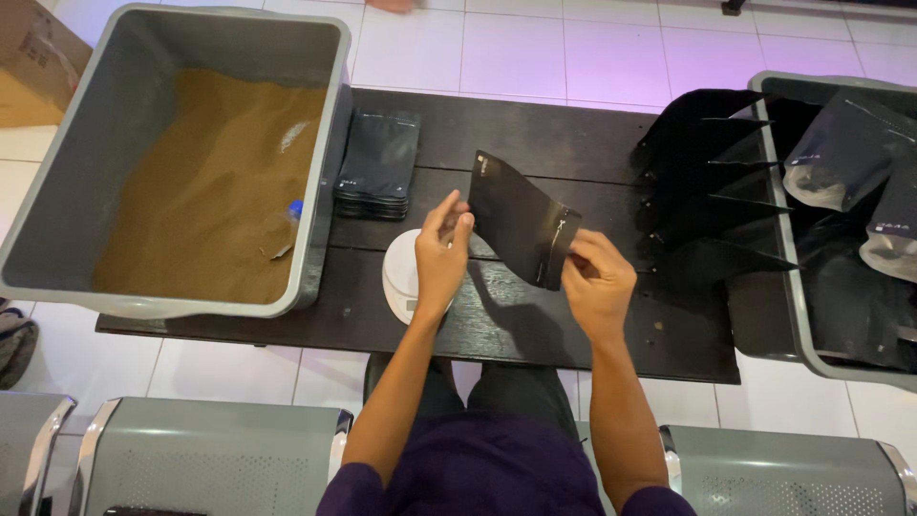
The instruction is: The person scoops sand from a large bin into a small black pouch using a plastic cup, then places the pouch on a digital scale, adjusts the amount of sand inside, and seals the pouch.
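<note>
The fingers [457,222] of the left hand [439,263] were closed in a pinch on the left edge of a flat black pouch [516,220], which was held tilted in the air above the dark worktop [535,134]. The fingers of the right hand [597,282] were curled onto the pouch's lower right corner; the exact contact was hidden behind the pouch and the knuckles.

Directly beneath the left hand lay a white round scale [399,277], largely covered by the hand and wrist, so its face could not be made out. Beyond the left fingers and slightly to their left sat a stack of flat black pouches [377,162]. Farther left stood a grey bin [115,124] holding brown powder [205,191], in which a part-buried clear bottle with a blue cap [287,229] was hard to make out.

To the right of the right fingers, a row of opened black pouches [707,182] lay overlapping, their outlines merging with the dark worktop. Past them a second grey bin [798,296], cut off by the frame's right edge, held filled pouches [841,153].
</note>
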